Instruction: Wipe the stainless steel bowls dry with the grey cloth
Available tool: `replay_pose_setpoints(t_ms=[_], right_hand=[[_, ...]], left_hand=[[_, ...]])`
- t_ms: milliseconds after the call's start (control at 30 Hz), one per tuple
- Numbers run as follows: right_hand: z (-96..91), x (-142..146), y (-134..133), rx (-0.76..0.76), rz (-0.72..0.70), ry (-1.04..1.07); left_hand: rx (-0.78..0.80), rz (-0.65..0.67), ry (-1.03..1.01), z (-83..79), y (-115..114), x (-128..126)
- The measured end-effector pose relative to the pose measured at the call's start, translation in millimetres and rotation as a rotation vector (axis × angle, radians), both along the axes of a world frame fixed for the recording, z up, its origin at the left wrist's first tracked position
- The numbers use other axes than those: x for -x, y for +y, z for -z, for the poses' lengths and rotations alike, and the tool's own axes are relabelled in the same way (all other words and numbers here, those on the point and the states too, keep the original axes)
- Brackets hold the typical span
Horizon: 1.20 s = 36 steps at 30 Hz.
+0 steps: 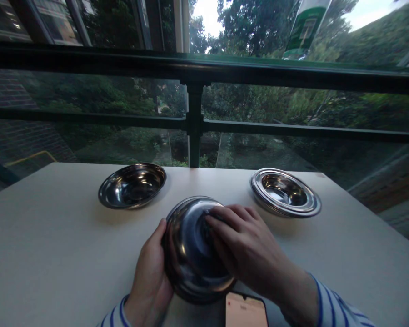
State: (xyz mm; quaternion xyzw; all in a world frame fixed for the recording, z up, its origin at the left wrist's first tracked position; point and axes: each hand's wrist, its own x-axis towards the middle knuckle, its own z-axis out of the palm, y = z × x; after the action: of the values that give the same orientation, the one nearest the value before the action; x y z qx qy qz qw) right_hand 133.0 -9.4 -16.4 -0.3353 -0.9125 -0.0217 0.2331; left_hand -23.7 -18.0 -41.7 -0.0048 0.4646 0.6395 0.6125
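A shiny metal bowl (187,254) is tilted above the near middle of the table, its rounded underside towards me. My left hand (153,268) grips its left rim, thumb on the outside and the other fingers hidden behind it. My right hand (241,236) lies over the bowl's base with its fingers curled together. Something small and dark shows at those fingertips, too indistinct to name. At the back left, a wide metal bowl (132,186) sits with its opening up. Several wide-rimmed metal bowls (311,206) appear nested at the back right.
A phone (246,311) with a lit screen lies at the near edge, below the held bowl. The white table (71,240) ends at a dark green railing (194,122) with glass. A green-labelled bottle (305,32) stands on the top rail.
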Motion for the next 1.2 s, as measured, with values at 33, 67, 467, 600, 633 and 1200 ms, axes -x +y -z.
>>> replay_pose_setpoints(t_ms=[33,67,467,600,633,1200], right_hand=[[0.1,0,0,0.003,-0.009,-0.005],[0.2,0,-1,0.016,-0.052,-0.019],[-3.2,-6,-8,0.034,-0.17,-0.067],[-8.0,-9,-6,0.053,-0.104,-0.081],[-8.8,-8,-6,0.043,-0.107,-0.076],[-12.6,-7,-10,0.073,-0.182,-0.074]], left_hand=[[0.007,-0.004,-0.002,-0.4,0,0],[0.009,-0.007,-0.003,-0.8,0,1],[-0.015,-0.023,0.022,-3.5,1,5],[-0.02,-0.033,0.021,-3.4,1,6],[-0.019,-0.032,0.016,-2.9,1,5],[-0.045,-0.025,0.01,-4.4,2,8]])
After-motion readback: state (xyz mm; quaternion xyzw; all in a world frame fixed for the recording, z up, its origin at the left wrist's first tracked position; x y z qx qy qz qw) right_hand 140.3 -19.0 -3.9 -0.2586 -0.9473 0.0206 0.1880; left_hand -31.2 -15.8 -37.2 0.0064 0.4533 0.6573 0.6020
